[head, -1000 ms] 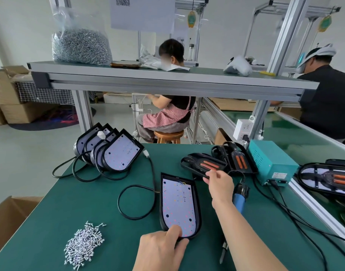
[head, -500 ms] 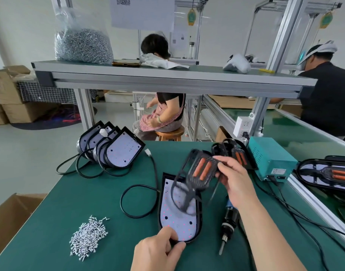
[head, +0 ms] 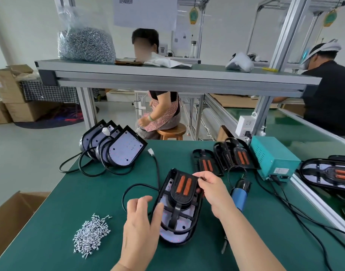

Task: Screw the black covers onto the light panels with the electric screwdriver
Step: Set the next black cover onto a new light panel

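Note:
A light panel (head: pixel 175 234) with a white LED board lies flat on the green table (head: pixel 89 202) in front of me. A black cover (head: pixel 182 189) with two orange strips lies on top of it. My right hand (head: pixel 213 192) pinches the cover's far right edge. My left hand (head: pixel 141 223) rests against the panel's left rim, fingers relaxed. The blue electric screwdriver (head: pixel 239 194) lies on the table just right of my right forearm, partly hidden. A heap of silver screws (head: pixel 92 234) sits at the near left.
Several uncovered light panels (head: pixel 117 146) with black cables lean at the far left. Spare black covers (head: pixel 224 159) lie at the far centre beside a teal power box (head: pixel 273 156). A finished lamp (head: pixel 332 173) lies at right. Two people sit behind an overhead shelf (head: pixel 167 75).
My right hand picked a cover from the stack, carried it over and laid it down on the panel. My left hand slid from the panel's near end to its left rim.

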{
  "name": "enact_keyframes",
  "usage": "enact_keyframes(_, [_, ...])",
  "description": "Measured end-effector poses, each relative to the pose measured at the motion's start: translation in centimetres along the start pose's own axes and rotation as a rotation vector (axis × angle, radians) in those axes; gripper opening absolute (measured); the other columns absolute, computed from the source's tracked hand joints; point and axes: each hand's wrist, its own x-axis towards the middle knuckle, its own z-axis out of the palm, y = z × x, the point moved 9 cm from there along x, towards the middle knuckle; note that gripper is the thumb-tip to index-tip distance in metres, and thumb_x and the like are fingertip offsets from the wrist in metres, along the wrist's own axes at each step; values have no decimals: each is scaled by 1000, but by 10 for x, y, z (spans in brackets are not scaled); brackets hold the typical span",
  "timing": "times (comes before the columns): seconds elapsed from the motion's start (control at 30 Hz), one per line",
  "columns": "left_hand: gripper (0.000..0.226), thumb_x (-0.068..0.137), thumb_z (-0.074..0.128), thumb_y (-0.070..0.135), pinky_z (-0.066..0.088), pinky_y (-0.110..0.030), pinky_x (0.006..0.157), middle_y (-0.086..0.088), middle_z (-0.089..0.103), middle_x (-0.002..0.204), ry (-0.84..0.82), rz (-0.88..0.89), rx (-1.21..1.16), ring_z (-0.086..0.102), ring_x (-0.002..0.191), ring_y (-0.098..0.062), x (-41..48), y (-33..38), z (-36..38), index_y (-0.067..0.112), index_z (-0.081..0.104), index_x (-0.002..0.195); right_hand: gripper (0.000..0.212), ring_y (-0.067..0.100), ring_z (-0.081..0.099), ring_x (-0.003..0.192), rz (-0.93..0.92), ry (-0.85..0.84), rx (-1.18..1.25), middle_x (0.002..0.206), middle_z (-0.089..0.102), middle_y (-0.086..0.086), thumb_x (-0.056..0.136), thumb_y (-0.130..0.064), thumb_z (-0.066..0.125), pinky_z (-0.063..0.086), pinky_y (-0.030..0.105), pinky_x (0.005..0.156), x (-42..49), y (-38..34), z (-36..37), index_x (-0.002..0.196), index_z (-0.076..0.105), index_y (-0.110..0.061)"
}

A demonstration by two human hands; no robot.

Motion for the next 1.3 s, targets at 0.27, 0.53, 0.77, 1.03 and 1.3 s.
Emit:
enact_keyframes(0.27, [14,101,49,34,47,-37,70,6,60,68,-206,-95,-15,59,71,-27,-8,-6,21,27,44,90,28,26,47,114,-349,225,-736,123,57,2,102,-14,56,41,33,92,-25,-8,13,126,67,-20])
enact_keyframes(0.53, [16,100,40,21,50,-43,82,-19,65,89,-479,-278,44,63,85,-41,-27,-2,51,15,35,86,58,23,2,156,-220,-41,-694,168,15,-2,103,-55,39,23,47,122,-49,-5,39,156,32,-34])
enact_keyframes(0.77, [37,93,37,52,50,-38,84,-2,59,90,-686,-83,385,62,97,-29,-29,-4,44,19,50,101,82,22,-15,156,-230,-118,-978,171,-6,-4,82,-85,22,21,51,121,-84,-1,53,156,6,-55])
enact_keyframes(1.03, [17,83,68,20,51,-27,65,12,65,68,-157,-152,327,61,70,-9,59,-46,-73,30,65,69,81,31,-12,156,-315,-96,-1142,171,0,7,87,-85,22,18,47,122,-83,-5,65,159,14,-48])
enact_keyframes(1.3, [14,79,71,16,52,-29,69,11,61,82,-360,-201,586,60,82,-16,74,-97,-68,26,62,75,79,32,-9,157,-338,-108,-1133,171,4,8,89,-83,24,20,47,122,-87,-8,67,159,18,-47])
